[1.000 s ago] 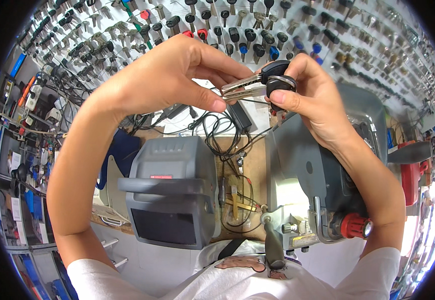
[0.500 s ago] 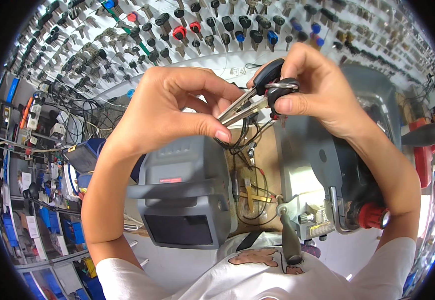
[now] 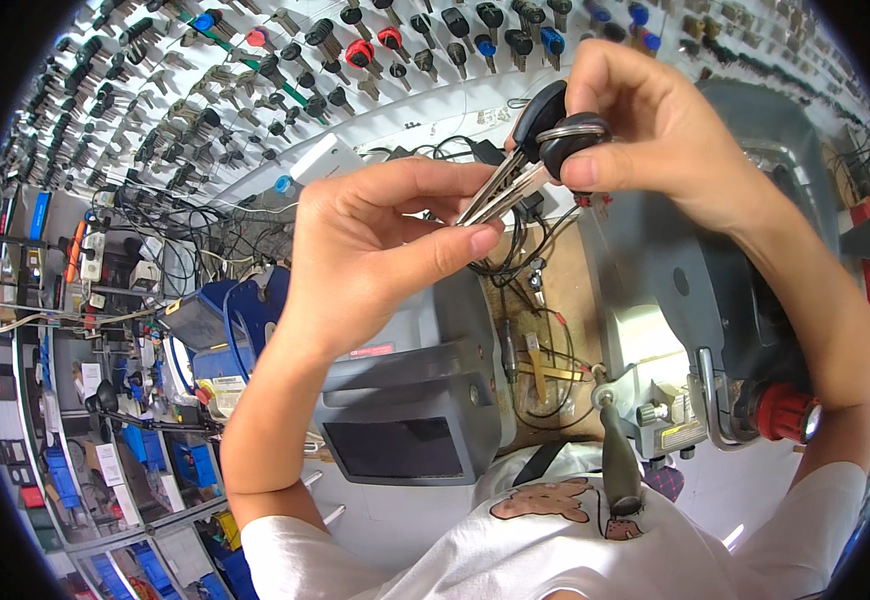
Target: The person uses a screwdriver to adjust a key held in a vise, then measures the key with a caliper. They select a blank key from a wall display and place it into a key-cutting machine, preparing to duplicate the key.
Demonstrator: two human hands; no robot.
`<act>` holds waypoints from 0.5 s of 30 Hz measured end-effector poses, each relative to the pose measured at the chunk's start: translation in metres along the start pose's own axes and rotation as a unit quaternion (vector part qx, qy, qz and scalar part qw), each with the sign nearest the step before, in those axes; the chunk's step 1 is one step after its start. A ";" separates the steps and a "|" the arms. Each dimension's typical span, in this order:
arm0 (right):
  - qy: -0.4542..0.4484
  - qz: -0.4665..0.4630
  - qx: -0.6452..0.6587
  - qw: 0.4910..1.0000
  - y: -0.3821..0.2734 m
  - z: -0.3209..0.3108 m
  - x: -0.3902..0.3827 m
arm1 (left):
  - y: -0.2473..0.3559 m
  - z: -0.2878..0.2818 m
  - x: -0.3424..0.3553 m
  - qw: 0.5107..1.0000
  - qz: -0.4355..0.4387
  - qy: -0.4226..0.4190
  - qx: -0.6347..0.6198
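Note:
Two keys with black heads and long metal blades are held up in front of me, side by side. Thumb and fingers of my right hand grip the upper black key head and the lower black key head, round which a metal ring runs. From the other side, my left hand has its thumb and fingers closed about the tips of the key blades. The blades lie close together, pointing down and left. Below the right hand a small red piece shows; what it belongs to is unclear.
A grey machine with a dark screen stands below my left hand. To the right is a larger grey machine with a red knob and a dark lever handle. Black cables lie between. Key blanks cover the wall; shelves stand left.
The view has shifted, so the scene sits further right. Both hands keep hold of the keys; the right hand and key heads are a little higher. The blades lie closer together.

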State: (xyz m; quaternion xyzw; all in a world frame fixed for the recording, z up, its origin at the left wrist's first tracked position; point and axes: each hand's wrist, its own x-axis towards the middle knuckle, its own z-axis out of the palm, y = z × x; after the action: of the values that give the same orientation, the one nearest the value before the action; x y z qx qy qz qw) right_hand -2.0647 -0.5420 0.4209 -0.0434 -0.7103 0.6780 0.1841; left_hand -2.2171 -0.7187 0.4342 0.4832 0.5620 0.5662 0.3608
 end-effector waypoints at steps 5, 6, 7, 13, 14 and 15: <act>-0.048 -0.043 -0.015 0.998 0.011 -0.009 0.006 | -0.011 0.006 0.003 0.998 -0.053 0.020 0.002; -0.047 -0.063 -0.029 0.997 0.014 -0.006 0.005 | -0.015 0.003 0.003 0.998 -0.053 -0.008 0.012; -0.054 -0.027 -0.030 0.998 0.012 -0.005 0.004 | -0.018 -0.003 0.002 0.997 -0.069 -0.035 -0.003; -0.107 0.053 -0.206 0.971 0.003 0.006 -0.004 | -0.033 -0.014 0.030 0.951 -0.219 -0.216 0.039; -0.110 0.041 -0.232 0.966 0.004 0.006 -0.005 | -0.039 -0.013 0.034 0.948 -0.209 -0.233 0.060; -0.094 0.023 -0.256 0.962 0.007 0.006 -0.008 | -0.042 -0.011 0.041 0.948 -0.201 -0.236 0.076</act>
State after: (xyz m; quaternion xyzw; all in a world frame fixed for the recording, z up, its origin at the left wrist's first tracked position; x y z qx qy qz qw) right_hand -2.0608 -0.5498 0.4123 -0.0416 -0.8730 0.4787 0.0839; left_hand -2.2445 -0.6785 0.3995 0.5062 0.5877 0.3071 0.5515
